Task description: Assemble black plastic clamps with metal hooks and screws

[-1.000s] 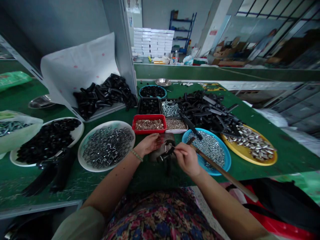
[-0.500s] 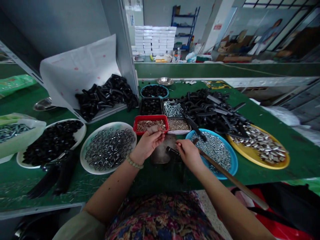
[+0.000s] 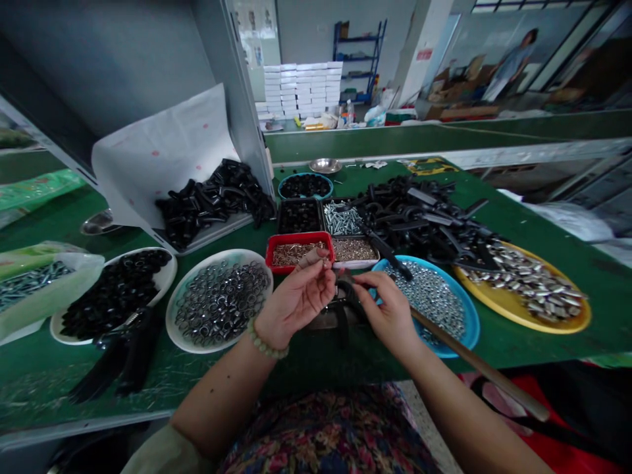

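My left hand [image 3: 301, 299], with a beaded bracelet on its wrist, is in front of the red tray [image 3: 270, 258] of small copper-coloured pins. Its thumb and fingertips are pinched together; whatever is between them is too small to make out. My right hand [image 3: 390, 313] grips a black curved tool part [image 3: 349, 293], held up close beside the left fingertips. Beneath both hands lies a flat metal block [image 3: 323, 320], partly hidden. A wooden handle [image 3: 474, 362] runs from beside the right hand toward the table's front edge.
Plates of metal rings [image 3: 170, 316], black pieces [image 3: 54, 326], small silver parts [image 3: 476, 329] and metal sleeves [image 3: 585, 316] ring the workspace. Behind are a screw tray [image 3: 342, 218] and a heap of black tool parts [image 3: 405, 210]. Black-handled pliers [image 3: 133, 355] lie at left. A person [image 3: 511, 66] stands far back.
My hands have come closer together. The black tool part has risen to the left fingertips, and the left palm has turned more into view. The camera view has shifted slightly.
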Demonstrator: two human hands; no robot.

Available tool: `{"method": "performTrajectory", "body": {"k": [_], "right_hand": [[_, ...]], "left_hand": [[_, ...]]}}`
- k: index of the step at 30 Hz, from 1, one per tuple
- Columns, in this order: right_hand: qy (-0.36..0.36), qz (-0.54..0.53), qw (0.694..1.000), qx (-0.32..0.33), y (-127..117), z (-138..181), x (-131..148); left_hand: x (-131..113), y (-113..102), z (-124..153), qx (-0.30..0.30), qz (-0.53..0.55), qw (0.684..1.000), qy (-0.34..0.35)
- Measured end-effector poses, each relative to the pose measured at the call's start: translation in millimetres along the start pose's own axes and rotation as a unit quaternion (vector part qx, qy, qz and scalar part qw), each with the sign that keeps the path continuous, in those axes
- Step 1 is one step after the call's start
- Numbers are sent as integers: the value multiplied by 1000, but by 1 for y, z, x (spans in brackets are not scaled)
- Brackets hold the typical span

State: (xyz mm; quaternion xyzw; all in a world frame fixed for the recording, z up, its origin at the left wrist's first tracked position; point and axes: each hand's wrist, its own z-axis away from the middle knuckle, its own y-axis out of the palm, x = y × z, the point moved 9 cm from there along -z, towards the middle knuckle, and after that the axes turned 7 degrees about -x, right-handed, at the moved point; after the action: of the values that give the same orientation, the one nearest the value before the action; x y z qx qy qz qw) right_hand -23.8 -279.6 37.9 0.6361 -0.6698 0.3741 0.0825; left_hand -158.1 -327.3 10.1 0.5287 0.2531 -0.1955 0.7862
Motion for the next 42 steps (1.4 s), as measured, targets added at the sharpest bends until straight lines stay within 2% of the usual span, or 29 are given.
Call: {"method": "performTrajectory", "body": {"k": [3,7,10,17,29,35,37,39,40,41,42], "right_hand": [[-57,-39,997,-16,-10,-19,39],[-81,-63,995,-16,-8,-36,62],[-84,-67,994,-20,-6,-39,65],[-87,-63,993,-41,-14,-39,71],[-97,-99,989,-58,-28,-35,74],[-102,-106,987,-63,-33,-33,75],[-104,-106,985,-90,-44,-29,78],[-97,-130,982,-101,-59,-19,78],[-87,-149,982,-74,-63,-11,76],[-66,-166,984,-16,-61,0,70],[-31,-175,981,70,-54,15,60]], "left_hand": [[9,4,1,-1,-1,1000,-23],[16,8,1,2,23,999,-31],[17,9,4,-7,41,999,-25],[15,16,10,-2,2,1000,2],[17,39,22,59,70,996,5],[17,47,29,69,58,996,19],[19,50,31,79,23,996,24],[26,47,30,85,-64,994,34],[29,42,28,79,-134,987,53],[32,35,26,66,-220,969,86],[36,28,22,51,-322,936,129]]}}
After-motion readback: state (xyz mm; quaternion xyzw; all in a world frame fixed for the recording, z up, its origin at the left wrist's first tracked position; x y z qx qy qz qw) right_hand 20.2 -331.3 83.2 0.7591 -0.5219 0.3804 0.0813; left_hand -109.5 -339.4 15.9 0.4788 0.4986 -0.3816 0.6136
